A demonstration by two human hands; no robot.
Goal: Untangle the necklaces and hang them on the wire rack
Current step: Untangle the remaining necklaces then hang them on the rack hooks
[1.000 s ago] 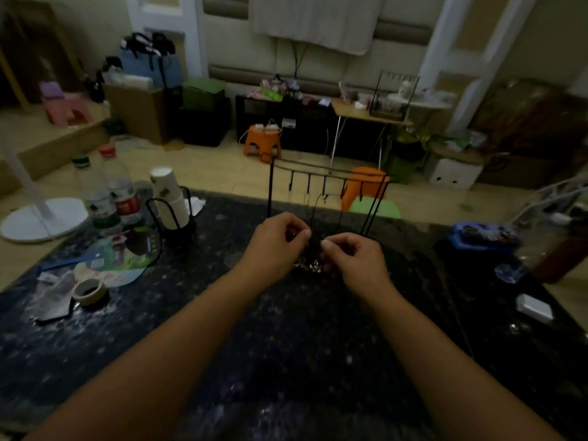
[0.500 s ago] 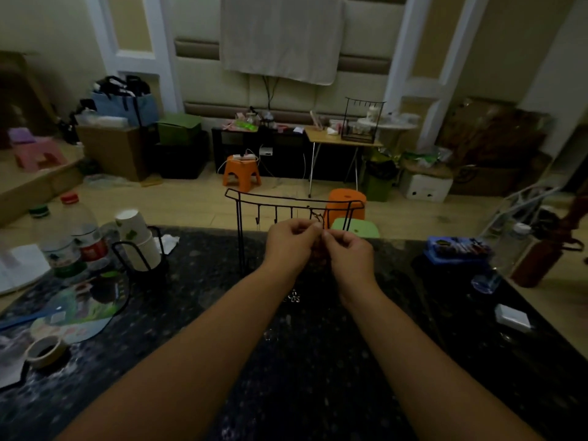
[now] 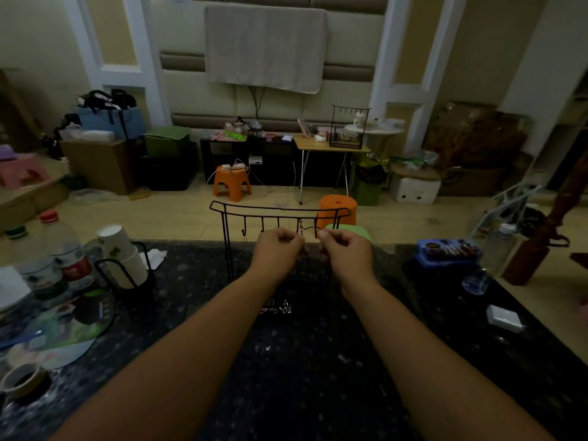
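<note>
Necklace [image 3: 310, 229] — a thin chain pinched between the curled fingers of the left hand [image 3: 277, 249] and right hand [image 3: 346, 251] — is raised beside the wire rack's [image 3: 280, 213] hooks; small pendants [image 3: 276, 307] dangle above the dark table [image 3: 191, 313].

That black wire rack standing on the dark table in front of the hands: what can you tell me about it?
The wire rack looks like thin black metal wire: two upright side posts carrying a bent top rail, from which a row of small hooks hangs. It stands upright on the dark speckled table, toward its far edge. The left hand and right hand are raised just before the hooks, each in a pinching grip; the dim light hides whether they touch the rack.
</note>
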